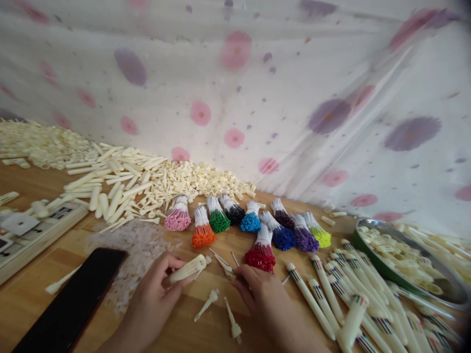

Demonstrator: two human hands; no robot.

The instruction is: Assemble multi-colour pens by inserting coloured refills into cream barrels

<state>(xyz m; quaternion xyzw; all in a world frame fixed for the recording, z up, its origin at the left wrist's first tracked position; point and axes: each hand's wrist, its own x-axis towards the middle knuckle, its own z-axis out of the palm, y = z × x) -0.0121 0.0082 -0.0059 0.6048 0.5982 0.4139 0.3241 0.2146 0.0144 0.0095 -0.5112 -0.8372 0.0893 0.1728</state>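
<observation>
My left hand [152, 294] is closed round a cream pen barrel [189, 268], held level above the wooden table [33, 299]. My right hand [263, 299] pinches a thin refill stick [223, 263] whose tip points toward the barrel's open end. Two small cream pen parts [208, 304] lie on the wood between my hands. Just beyond my fingers stand several bundles of refills with coloured ends: pink [178, 219], orange [202, 235], green [219, 222], black, blue [250, 222], red [260, 255], purple [305, 239] and yellow-green.
A black phone [79, 299] lies at the near left beside a white power strip [29, 230]. Piles of cream pen parts [121, 179] run along the back. Several assembled pens [331, 294] lie at the right by a green-rimmed metal bowl [371, 260] of parts. A spotted cloth hangs behind.
</observation>
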